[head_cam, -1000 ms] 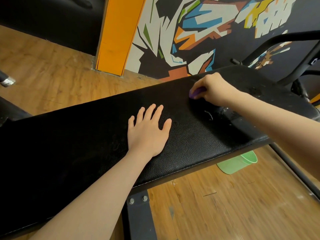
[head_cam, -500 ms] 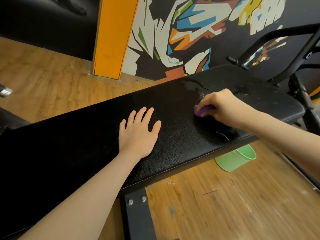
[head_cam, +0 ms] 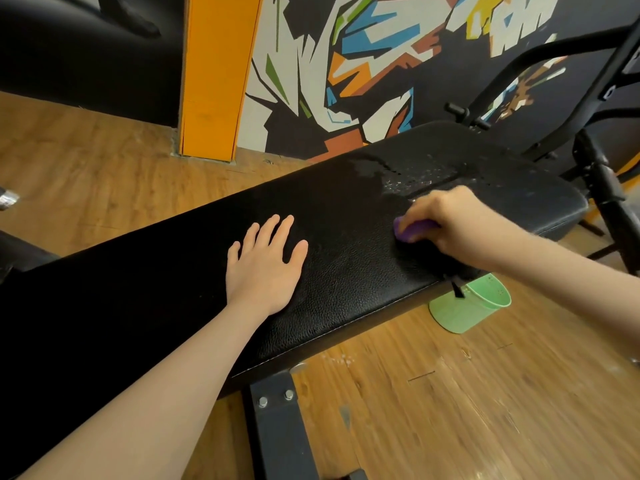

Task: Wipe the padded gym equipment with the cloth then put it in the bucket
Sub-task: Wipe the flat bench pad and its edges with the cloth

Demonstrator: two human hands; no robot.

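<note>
Since half a second ago, our right hand (head_cam: 460,226), curled round the purple cloth (head_cam: 412,230), has slid nearer across the padded bench (head_cam: 346,271). Our left hand (head_cam: 265,268) stays flat, fingers straight. The green bucket (head_cam: 474,306) stands below right.

Grained black leather-look bench pad (head_cam: 346,271), wet sheen; wood-grain floor (head_cam: 485,410).

There are two hands: one left hand (head_cam: 265,268) and one right hand (head_cam: 460,226). There is one purple cloth (head_cam: 412,230), one green bucket (head_cam: 474,306), one black padded surface (head_cam: 346,271) and one orange post (head_cam: 216,74).
</note>
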